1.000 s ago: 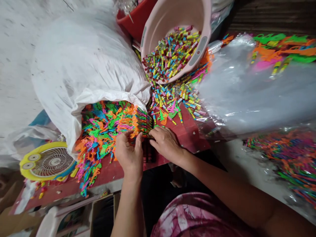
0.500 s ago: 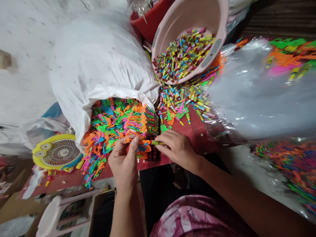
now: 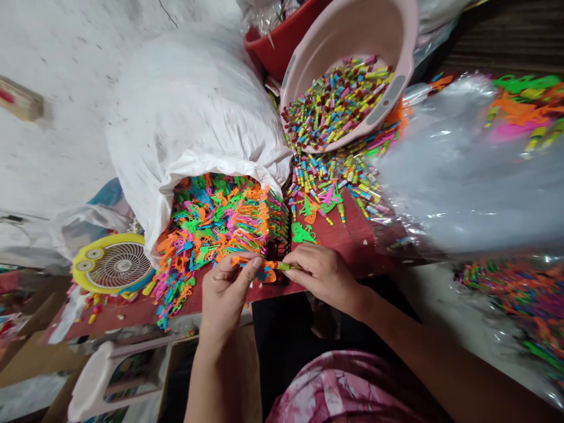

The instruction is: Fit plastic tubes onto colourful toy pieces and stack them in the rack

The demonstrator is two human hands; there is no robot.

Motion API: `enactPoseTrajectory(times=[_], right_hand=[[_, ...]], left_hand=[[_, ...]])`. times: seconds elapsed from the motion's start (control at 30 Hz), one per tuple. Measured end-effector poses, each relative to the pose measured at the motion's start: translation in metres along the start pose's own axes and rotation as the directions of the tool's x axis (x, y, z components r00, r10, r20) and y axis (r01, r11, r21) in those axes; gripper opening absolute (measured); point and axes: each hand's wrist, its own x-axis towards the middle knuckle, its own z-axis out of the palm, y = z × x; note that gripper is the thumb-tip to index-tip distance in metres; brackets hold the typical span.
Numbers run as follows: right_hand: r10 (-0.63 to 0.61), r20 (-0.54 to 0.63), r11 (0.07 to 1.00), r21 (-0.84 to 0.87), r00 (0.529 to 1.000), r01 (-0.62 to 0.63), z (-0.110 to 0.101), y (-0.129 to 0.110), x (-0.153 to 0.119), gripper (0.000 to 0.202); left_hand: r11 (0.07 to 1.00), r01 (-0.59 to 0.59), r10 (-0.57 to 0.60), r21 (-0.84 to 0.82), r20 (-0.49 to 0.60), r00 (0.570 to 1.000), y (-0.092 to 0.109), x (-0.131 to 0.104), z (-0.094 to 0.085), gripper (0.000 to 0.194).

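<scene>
My left hand [image 3: 231, 285] pinches the left end of an orange plastic piece [image 3: 269, 266] above the front edge of the red table. On the other side, my right hand [image 3: 321, 273] grips a yellow-green stick part [image 3: 282, 266] that meets the orange piece. Just beyond my hands, a row of colourful pieces [image 3: 253, 220] stands lined up beside a loose heap of bright plastic pieces [image 3: 198, 220]. The heap spills from the mouth of a white sack [image 3: 198, 111]. Green and pink pieces [image 3: 330, 197] lie flat on the red table [image 3: 356, 247].
A pink tub [image 3: 352, 35] of small coloured sticks leans at the back, with sticks spilled before it. Clear plastic bags [image 3: 467, 176] lie right. A yellow fan [image 3: 121, 266] sits left, above a pink stool [image 3: 94, 376]. A red basin [image 3: 282, 47] stands behind.
The whole view has shifted slightly, so things appear a little further right and lower. Both hands still hold the joined pieces, which look slightly closer together.
</scene>
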Motion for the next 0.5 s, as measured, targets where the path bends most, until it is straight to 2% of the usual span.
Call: enactPoseTrajectory(times=[0.13,0.2,0.27,0.33,0.4,0.5], right_hand=[[0.116,0.085,0.990,-0.086,0.990,-0.109,0.003,0.016,-0.008,0.009],[0.177,0.063,0.981,-0.089,0.982,-0.171,0.002,0.024,-0.012,0.009],[0.210,0.020,0.975,-0.077,0.977,-0.208,0.000,0.031,-0.013,0.010],[0.220,-0.013,0.973,-0.071,0.975,-0.221,-0.004,0.035,-0.013,0.011],[0.233,-0.054,0.969,-0.070,0.971,-0.237,-0.009,0.038,-0.010,0.010],[0.242,-0.148,0.962,-0.090,0.959,-0.256,-0.017,0.041,-0.007,0.009]], left_hand=[[0.994,-0.058,0.050,0.090,0.087,0.995,0.002,-0.004,0.010,0.024],[0.992,-0.091,0.087,0.083,0.043,0.995,0.004,-0.003,0.013,0.032],[0.979,-0.146,0.156,0.142,-0.062,0.986,0.005,0.003,0.013,0.033],[0.928,-0.219,0.264,0.302,-0.115,0.958,0.002,0.015,0.013,0.029],[0.834,-0.289,0.353,0.471,-0.053,0.934,-0.003,0.028,0.013,0.026],[0.721,-0.358,0.412,0.593,0.048,0.910,-0.011,0.044,0.015,0.024]])
